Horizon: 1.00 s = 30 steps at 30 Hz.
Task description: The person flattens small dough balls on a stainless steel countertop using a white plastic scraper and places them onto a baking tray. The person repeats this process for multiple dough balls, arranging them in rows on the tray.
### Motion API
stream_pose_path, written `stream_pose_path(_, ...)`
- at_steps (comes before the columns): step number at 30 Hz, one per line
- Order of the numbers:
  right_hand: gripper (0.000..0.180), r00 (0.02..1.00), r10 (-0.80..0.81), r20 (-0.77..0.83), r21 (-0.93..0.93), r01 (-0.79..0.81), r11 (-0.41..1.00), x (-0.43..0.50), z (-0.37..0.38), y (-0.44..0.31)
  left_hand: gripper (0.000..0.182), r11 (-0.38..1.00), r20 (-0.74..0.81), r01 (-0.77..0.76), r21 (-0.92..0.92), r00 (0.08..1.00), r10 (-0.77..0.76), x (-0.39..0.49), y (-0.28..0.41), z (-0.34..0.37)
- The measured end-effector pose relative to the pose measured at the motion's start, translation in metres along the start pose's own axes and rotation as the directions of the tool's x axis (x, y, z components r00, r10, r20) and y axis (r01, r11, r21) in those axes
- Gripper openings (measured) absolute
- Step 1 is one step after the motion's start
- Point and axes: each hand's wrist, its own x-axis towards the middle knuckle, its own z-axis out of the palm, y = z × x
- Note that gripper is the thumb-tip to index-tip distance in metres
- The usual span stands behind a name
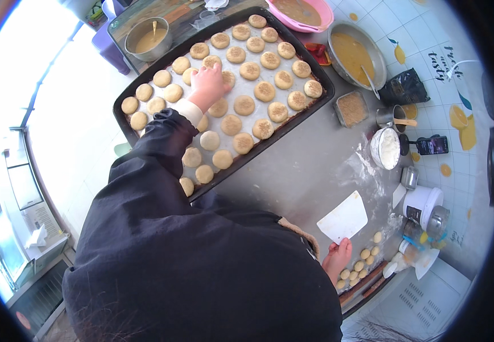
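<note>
A large black baking tray [226, 169] lined with pale paper lies at a slant, holding rows of round flat dough pieces. Some, such as this dough round [264, 91], have brown crumbs on top; others, like the one [130, 105] at the left corner, are plain. My left hand [208, 85] reaches over the tray's middle, fingers on or just above a dough round; whether it grips one is hidden. My right hand [338, 255] holds a white dough scraper [344, 217] by its lower edge above the steel worktop. Small dough balls [364, 254] lie beside that hand.
A pink basin [328, 17] and steel bowls [352, 55] [131, 40] of liquid stand behind the tray. Along the tiled wall are a crumb container [351, 110], a flour bowl [385, 148], a phone on a stand [433, 145] and a white bucket [422, 205].
</note>
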Motion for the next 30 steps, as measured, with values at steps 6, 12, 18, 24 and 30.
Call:
stream_pose_path(6,0.02,1.0,0.013,-0.024,0.006,-0.013,1.0,-0.004,-0.005,0.001,0.049,0.998,-0.129,-0.068,0.014,0.989,0.069,-0.004,0.002,-0.001)
stream_pose_path(12,0.019,0.999,0.018,0.028,0.036,-0.019,0.999,-0.003,-0.001,0.003,0.039,0.929,0.044,-0.289,-0.23,0.951,0.307,-0.024,0.035,0.03)
stream_pose_path(18,0.018,1.0,0.01,0.023,0.068,-0.012,0.998,0.0,-0.004,0.006,0.032,0.942,0.085,-0.295,-0.161,0.947,0.311,-0.024,0.049,0.042)
stream_pose_path(24,0.017,0.999,0.029,0.028,0.074,-0.031,0.997,0.0,-0.001,0.009,0.032,0.915,0.065,-0.376,-0.15,0.919,0.388,-0.028,0.049,0.046)
stream_pose_path(30,0.016,0.999,0.012,0.035,0.083,-0.014,0.996,0.005,-0.005,0.015,0.023,0.873,-0.005,-0.468,-0.136,0.882,0.471,-0.038,0.053,0.046)
